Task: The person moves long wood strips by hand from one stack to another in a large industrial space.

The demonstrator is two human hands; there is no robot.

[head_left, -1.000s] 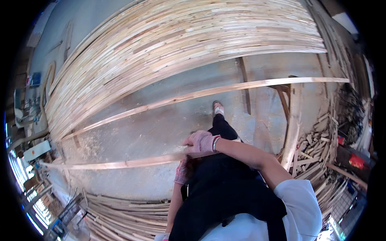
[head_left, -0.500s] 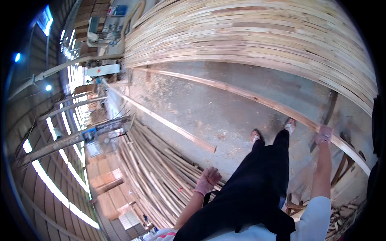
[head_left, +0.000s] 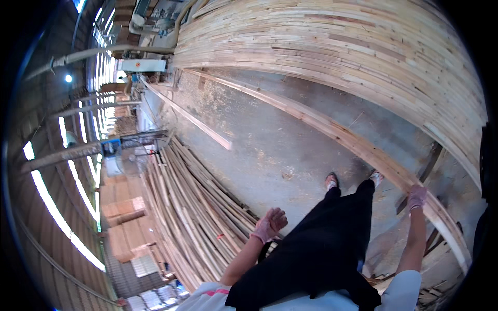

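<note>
On the right, my right hand, in a thin pale glove, grips a long wooden board. This board runs from the far left to the right rim, and its lower right part passes beyond my hand. My left hand, gloved too, hangs beside my dark apron with its fingers curled in and nothing seen in them. Below it on the left lies a pile of long thin wooden poles. A second, narrower board stretches from a machine with a white panel over the floor.
A wide layer of pale wooden strips fills the far side. Stacked wood blocks and a fan stand at left near a post. Dark supports sit by the held board; scrap wood lies at lower right. Sawdust covers the floor.
The narrower board's near end has moved away toward the machine. The held board shows wider and lower at the right. My right hand sits slightly lower, still gripping it; the view has shifted.
</note>
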